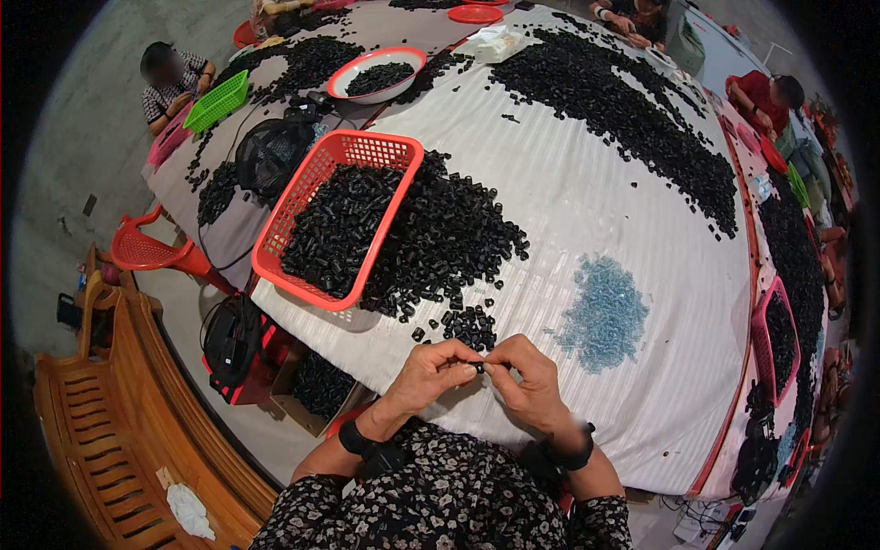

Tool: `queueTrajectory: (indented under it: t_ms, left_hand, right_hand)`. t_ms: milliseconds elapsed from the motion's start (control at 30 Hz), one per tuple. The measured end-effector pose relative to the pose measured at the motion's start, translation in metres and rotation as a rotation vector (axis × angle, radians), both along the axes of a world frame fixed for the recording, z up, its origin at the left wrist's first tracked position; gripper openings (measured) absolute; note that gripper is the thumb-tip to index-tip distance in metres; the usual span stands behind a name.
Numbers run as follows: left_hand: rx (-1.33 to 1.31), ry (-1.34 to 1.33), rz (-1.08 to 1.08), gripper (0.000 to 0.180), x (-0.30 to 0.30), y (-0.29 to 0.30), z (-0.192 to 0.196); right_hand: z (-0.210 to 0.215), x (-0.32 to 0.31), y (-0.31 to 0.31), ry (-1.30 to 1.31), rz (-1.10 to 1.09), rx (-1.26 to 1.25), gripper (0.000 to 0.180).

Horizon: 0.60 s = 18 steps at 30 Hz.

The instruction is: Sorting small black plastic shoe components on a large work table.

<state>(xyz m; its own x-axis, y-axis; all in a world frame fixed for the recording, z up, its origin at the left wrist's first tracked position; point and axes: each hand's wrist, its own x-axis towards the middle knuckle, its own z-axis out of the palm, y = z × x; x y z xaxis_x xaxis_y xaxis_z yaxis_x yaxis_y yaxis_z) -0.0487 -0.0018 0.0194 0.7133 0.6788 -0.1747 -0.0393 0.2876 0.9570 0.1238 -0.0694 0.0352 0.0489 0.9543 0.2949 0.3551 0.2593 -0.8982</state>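
Note:
Close to the table's near edge, my left hand point(427, 374) pinches a small black cylindrical part point(477, 368) between thumb and fingers. My right hand point(529, 379) meets it from the other side, its thumb and forefinger pressed together at the part; whatever lies in that pinch is too small to make out. Just beyond my fingertips is a small cluster of loose black parts point(468, 327). They run into a larger black heap point(449, 234) beside a red plastic basket point(414, 174) filled with the same parts. Right of my hands lies a pile of small clear bluish pieces point(605, 313).
A wide black heap point(623, 101) covers the far table. Beyond the basket are a red-rimmed white basin point(417, 60) and a black fan point(272, 158). People work at the far edges. At left stand a red plastic chair point(151, 246) and a wooden bench point(137, 394).

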Motion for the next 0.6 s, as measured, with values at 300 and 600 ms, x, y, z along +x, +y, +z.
queueTrajectory:
  t_ms: [300,600]
  left_hand:
    - [-0.159,-0.156,0.097,0.013,0.005,-0.007,-0.015]
    - [-0.032,-0.054,-0.18,0.015,-0.01,-0.005,-0.011]
  right_hand:
    - [-0.004,-0.01,-0.007,-0.105,-0.088,0.032,0.011]
    - [-0.016,0.017,-0.011,0.738,0.258,-0.805,0.016]
